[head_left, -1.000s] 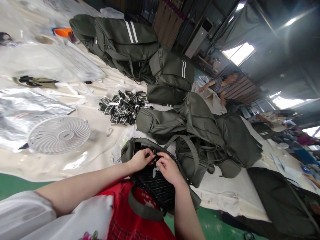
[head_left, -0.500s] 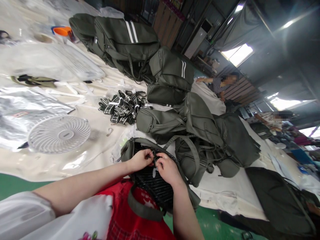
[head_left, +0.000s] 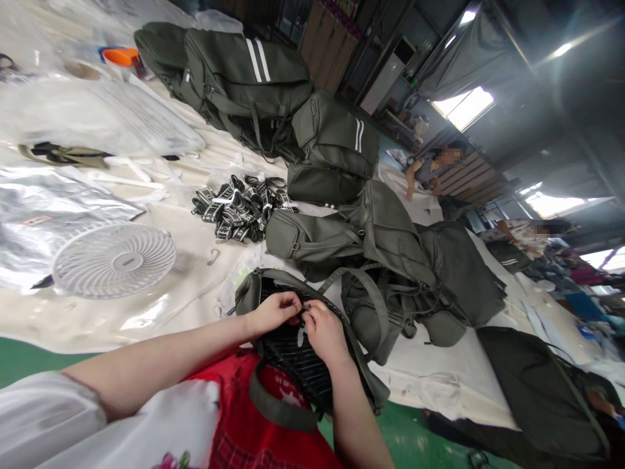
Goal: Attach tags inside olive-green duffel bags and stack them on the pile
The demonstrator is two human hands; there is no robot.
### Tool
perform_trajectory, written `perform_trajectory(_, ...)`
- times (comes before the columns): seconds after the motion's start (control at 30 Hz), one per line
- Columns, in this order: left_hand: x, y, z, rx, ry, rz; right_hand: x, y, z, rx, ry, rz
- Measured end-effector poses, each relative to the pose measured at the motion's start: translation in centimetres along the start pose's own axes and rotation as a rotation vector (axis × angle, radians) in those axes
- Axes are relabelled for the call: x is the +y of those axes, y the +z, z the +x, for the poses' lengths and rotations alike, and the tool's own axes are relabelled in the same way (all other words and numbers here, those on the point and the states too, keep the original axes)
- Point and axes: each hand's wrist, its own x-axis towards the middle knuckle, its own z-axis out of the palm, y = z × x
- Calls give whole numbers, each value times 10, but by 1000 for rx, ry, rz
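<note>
An open dark green bag point(head_left: 249, 296) lies at the table's near edge against the red apron, its black striped lining point(head_left: 293, 355) showing. Over its opening, my left hand point(head_left: 278, 311) is closed, with fingertips pinched on something small and dark. My right hand point(head_left: 322, 326) is closed too, its thumb and finger meeting the left fingertips at the same small dark piece, too small to name. A small pale tag point(head_left: 301, 337) hangs just below the fingers. The bag's grey-green strap point(head_left: 280, 412) loops over the apron.
Several green bags point(head_left: 312, 238) are piled beyond my hands. Printed straps point(head_left: 239, 205) lie bundled left of them. A white fan point(head_left: 117, 260) stands at the left, near silver plastic point(head_left: 63, 215). A black bag point(head_left: 541, 391) lies at the right; two people point(head_left: 432, 166) are farther back.
My fingertips have drawn closer together over the bag, and my right fingers have closed in. The person in stripes has lowered an outstretched arm.
</note>
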Motion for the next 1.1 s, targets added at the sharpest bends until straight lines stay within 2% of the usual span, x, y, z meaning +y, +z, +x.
perform_trajectory(0.13,5,1,1,59,-71,-118,-4,1,-1,21,35,-3)
perform_trajectory(0.23,4,1,4,101,-104,-90,-6,4,-3,50,40,13)
perform_trajectory(0.33,3,-1,3,92,-95,-63,-7,5,-4,66,60,2)
perform_trajectory(0.53,7,-3,-1,103,-106,-174,-7,5,-5,84,70,14)
perform_trajectory(0.73,0,-2,3,96,-87,-130,-8,7,-7,68,76,-7)
perform_trajectory(0.87,-3,0,4,135,-91,-70,-9,5,-9,54,57,6)
perform_trajectory(0.97,-1,1,1,135,-16,21,-10,-1,-13,72,46,44)
perform_trajectory(1.1,10,3,-6,114,144,58,-10,-9,-18,188,118,176)
